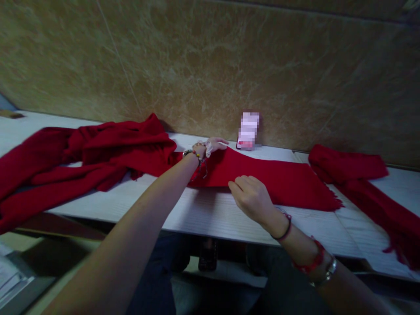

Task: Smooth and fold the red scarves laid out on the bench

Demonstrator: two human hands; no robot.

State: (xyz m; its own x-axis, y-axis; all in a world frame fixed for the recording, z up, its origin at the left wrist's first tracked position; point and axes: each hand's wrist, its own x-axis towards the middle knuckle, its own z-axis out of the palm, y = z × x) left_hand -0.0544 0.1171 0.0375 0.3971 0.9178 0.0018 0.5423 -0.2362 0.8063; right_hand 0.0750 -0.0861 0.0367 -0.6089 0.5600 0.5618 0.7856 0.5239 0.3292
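A red fringed scarf [272,177] lies spread flat across the white table [203,210] in front of me. My left hand [211,146] reaches to its far edge, fingers stretched flat on the cloth near the wall. My right hand [251,197] rests on the scarf's near edge, fingers curled and pinching the hem. The scarf's left end runs into a crumpled heap of red cloth [82,162]. Both wrists wear bracelets.
Another red scarf [364,183] lies at the right end of the table, its fringe hanging over the edge. A phone [248,130] leans against the marbled brown wall [213,61] behind the scarf. Below the table are my dark-trousered legs.
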